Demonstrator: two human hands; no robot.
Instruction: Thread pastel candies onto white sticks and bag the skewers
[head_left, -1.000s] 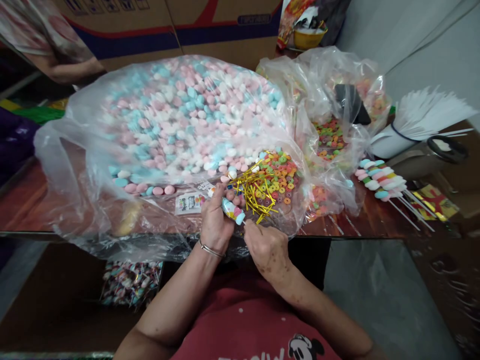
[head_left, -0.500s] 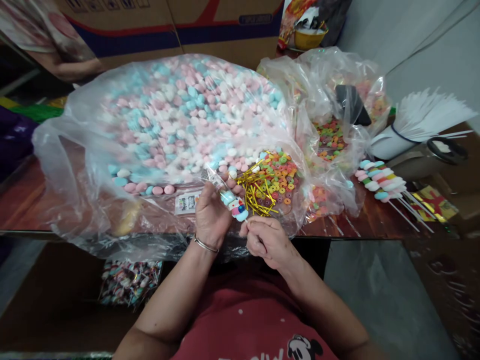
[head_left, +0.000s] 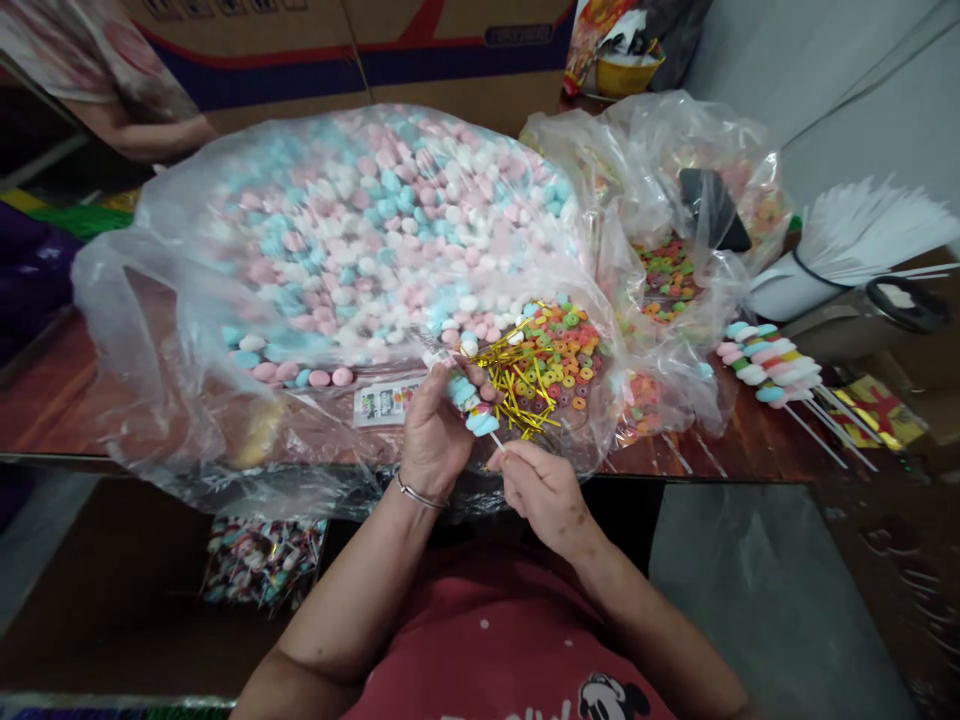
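Stretching across the scene, a glossy red-brown table (head_left: pixel 45 410) backs onto a printed carton (head_left: pixel 442 85), with a pale wall (head_left: pixel 840 80) at the right. Beyond the left end of the carton, another person's arm (head_left: pixel 154 138) shows.

The left hand (head_left: pixel 441 425) curls its fingers closed around a marshmallow skewer (head_left: pixel 481 420), held tilted above the table's front edge; clear wrapper lies by its upper end. The right hand (head_left: pixel 544 490) pinches the lower end of its thin white stick (head_left: pixel 495 438) between closed fingertips.

Filmy, crinkled plastic of the big bag (head_left: pixel 135 320) lies around smooth, rounded marshmallows (head_left: pixel 397 200) in pink, blue and white. Small gummy rings (head_left: pixel 577 350) sit beside shiny, flat gold ties (head_left: pixel 517 400), near the hands. A flat packet (head_left: pixel 382 402) lies left of them.

The front edge runs close to both wrists, and the bag sags over it. Wood shows between the ring bags (head_left: pixel 637 400) and the stacked skewers (head_left: pixel 772 365), whose sticks point toward the near right. Behind stands a white cup (head_left: pixel 791 287) of straws (head_left: pixel 870 225); below left, an open box (head_left: pixel 97 600) holds many sweets (head_left: pixel 262 560).
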